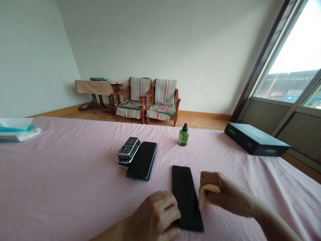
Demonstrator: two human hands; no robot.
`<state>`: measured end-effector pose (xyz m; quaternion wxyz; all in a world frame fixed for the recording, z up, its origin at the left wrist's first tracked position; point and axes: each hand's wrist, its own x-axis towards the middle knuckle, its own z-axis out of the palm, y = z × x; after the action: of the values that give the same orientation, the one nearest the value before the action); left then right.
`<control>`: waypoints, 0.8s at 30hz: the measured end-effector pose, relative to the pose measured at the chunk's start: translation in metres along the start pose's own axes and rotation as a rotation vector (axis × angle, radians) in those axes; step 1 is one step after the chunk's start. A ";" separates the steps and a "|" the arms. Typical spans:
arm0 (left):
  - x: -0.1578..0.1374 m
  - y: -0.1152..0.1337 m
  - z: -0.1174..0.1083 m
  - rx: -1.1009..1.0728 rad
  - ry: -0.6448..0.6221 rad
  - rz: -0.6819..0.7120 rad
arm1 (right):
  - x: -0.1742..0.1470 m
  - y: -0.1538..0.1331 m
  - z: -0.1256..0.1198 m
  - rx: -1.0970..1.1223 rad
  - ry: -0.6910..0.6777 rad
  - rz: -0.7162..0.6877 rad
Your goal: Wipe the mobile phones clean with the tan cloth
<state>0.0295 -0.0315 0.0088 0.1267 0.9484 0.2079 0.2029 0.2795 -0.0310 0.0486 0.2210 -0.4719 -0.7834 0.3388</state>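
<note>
A black smartphone lies flat on the pink cloth, its dark screen facing up. My left hand holds its lower left edge, the fingers bent over the rim and the thumb low by the corner. On the other side, my right hand is closed around a folded pale yellow wiping cloth. The cloth's loose end hangs down against the phone's right edge. Beyond the phone a green spray bottle with a black top stands upright.
Left of centre, a keypad phone tops a small stack, with another smartphone leaning close beside it. A black box with green lettering sits far right. A tissue pack lies far left. Two wooden chairs stand beyond the pink-covered surface.
</note>
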 end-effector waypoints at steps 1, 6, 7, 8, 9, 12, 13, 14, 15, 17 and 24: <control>0.000 0.001 0.000 0.006 0.005 -0.018 | -0.001 -0.005 0.001 0.026 -0.089 -0.008; 0.001 -0.001 0.000 0.002 -0.010 -0.010 | -0.002 -0.017 0.011 0.094 -0.137 0.087; 0.001 -0.002 0.000 -0.002 -0.020 0.003 | -0.002 -0.017 0.013 0.072 -0.108 0.130; 0.001 -0.004 0.001 -0.006 -0.031 0.016 | -0.002 -0.016 0.016 0.038 -0.081 0.168; 0.000 -0.006 0.002 -0.010 -0.039 0.025 | -0.001 -0.014 0.018 -0.004 -0.059 0.198; 0.000 -0.007 0.003 -0.020 -0.039 0.028 | 0.000 -0.006 0.026 -0.122 0.011 0.227; 0.000 -0.006 0.003 -0.017 -0.029 0.020 | 0.001 -0.002 0.030 -0.156 0.050 0.229; 0.000 -0.004 0.002 -0.013 -0.020 0.008 | 0.002 0.001 0.033 -0.189 0.105 0.230; 0.000 -0.002 0.001 -0.009 -0.012 -0.012 | 0.003 0.004 0.037 -0.222 0.166 0.232; 0.000 0.002 -0.001 -0.007 -0.006 -0.043 | 0.007 0.011 0.044 -0.267 0.269 0.236; 0.002 0.005 -0.003 -0.001 -0.015 -0.048 | 0.022 0.027 0.054 -0.311 0.367 0.190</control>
<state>0.0317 -0.0350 0.0139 0.1338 0.9445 0.2297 0.1927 0.2499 -0.0203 -0.0072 0.2513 -0.6253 -0.7249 0.1425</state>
